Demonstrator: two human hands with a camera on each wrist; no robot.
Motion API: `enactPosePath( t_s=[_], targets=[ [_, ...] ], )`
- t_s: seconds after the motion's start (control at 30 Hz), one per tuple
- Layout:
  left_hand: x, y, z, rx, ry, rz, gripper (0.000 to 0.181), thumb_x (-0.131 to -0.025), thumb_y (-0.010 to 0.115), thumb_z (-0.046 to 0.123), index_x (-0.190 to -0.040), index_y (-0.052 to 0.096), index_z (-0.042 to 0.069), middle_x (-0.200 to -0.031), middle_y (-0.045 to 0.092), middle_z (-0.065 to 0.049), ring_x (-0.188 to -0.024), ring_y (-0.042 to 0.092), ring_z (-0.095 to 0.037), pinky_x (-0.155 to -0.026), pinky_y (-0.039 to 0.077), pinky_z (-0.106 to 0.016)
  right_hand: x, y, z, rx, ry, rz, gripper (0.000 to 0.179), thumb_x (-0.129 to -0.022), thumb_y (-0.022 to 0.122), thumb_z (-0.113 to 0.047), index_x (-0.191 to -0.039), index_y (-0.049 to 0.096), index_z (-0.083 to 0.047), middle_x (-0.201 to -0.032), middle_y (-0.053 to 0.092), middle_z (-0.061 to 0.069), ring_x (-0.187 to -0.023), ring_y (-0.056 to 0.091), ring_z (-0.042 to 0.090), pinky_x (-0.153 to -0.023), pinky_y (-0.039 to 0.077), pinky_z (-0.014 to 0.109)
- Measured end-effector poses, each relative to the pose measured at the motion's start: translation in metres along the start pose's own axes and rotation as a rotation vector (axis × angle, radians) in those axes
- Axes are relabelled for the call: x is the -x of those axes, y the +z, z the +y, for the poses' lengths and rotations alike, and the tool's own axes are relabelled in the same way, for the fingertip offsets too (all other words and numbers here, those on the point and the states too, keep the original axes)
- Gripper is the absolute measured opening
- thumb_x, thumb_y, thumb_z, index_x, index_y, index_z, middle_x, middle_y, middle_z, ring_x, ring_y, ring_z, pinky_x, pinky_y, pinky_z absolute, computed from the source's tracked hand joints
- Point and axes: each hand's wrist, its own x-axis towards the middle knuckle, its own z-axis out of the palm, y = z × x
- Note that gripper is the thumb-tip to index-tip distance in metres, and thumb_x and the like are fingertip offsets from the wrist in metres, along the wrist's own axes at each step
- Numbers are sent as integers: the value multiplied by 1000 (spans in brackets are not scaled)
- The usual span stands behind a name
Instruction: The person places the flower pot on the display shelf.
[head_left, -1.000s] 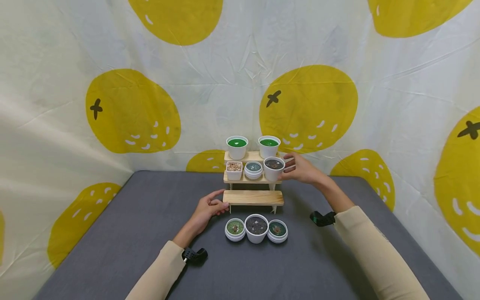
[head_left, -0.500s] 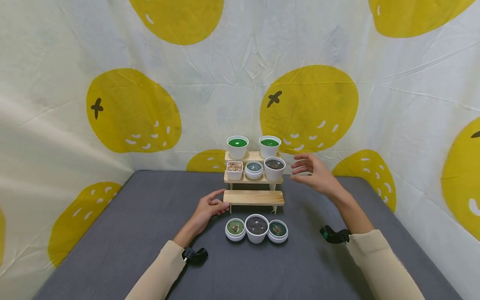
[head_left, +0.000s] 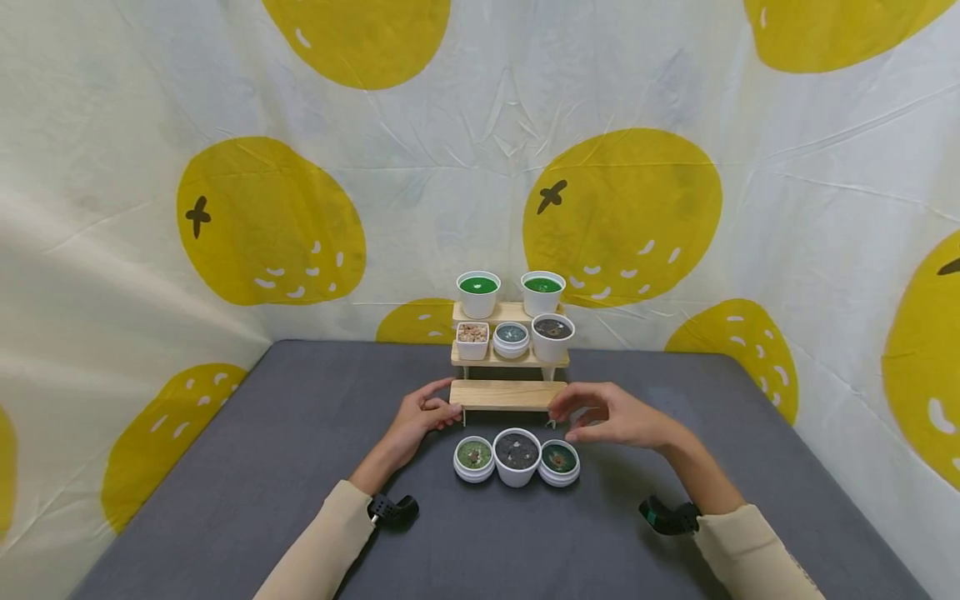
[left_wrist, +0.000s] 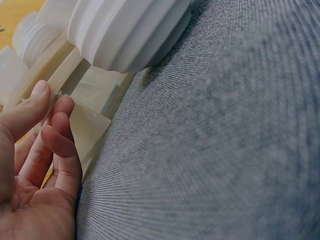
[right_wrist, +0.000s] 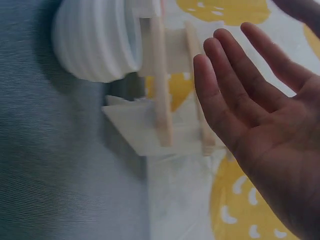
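Gripping the left end of the wooden stand (head_left: 508,395) at mid-frame, my left hand (head_left: 415,423) reached in from the lower left of the head view; my right hand (head_left: 618,417), loosely bent and empty, hung right of centre, near the dark green pot (head_left: 559,457). In the left wrist view, my thumb (left_wrist: 29,114) and fingers pinched the stand's edge, at left. In the right wrist view, my right palm showed, fingers extended, at right.

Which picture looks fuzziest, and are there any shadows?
Right wrist view: fuzziest, ridged white pot and wooden stand blurry; left wrist view: far pots soft, grey cloth crisper; head view: mostly sharp, soft shadow on the cloth by the right arm.
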Motion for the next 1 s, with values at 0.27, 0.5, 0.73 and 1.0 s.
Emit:
enactPosePath(
  t_s=[0.27, 0.5, 0.73, 1.0],
  targets=[
    [1, 1, 0, 3, 6, 0, 69, -92, 79, 18, -154, 49, 12, -87, 77, 2, -78, 66, -11, -70, 51, -25, -5, 11, 15, -40, 86, -122, 46, -93, 75, -7, -136, 60, 0, -136, 62, 24, -126, 62, 32, -102, 53, 50],
    [0, -1, -1, -3, 2, 0, 69, -92, 80, 18, -154, 49, 12, -89, 78, 1, -80, 67, -12, -71, 52, -25, -5, 14, 19, -41, 83, -128, 47, -92, 75, -6, -136, 61, 1, -135, 66, 20, -126, 61, 43, -102, 53, 42],
    [-1, 0, 0, -7, -3, 6, 69, -92, 80, 19, -153, 50, 13, -90, 78, 0, -81, 68, -13, -71, 52, -25, -6, 14, 28, -23, 81, -143, 51, -89, 80, -10, -136, 62, -1, -136, 65, 18, -128, 61, 40, -108, 50, 40],
    [-1, 0, -1, -7, -9, 4, 71, -92, 80, 18, -154, 48, 11, -90, 78, -1, -80, 67, -12, -71, 51, -25, -7, 17, 40, -12, 105, -229, 63, -84, 85, -18, -140, 58, -6, -140, 63, 13, -134, 57, 31, -111, 43, 23]
  ],
)
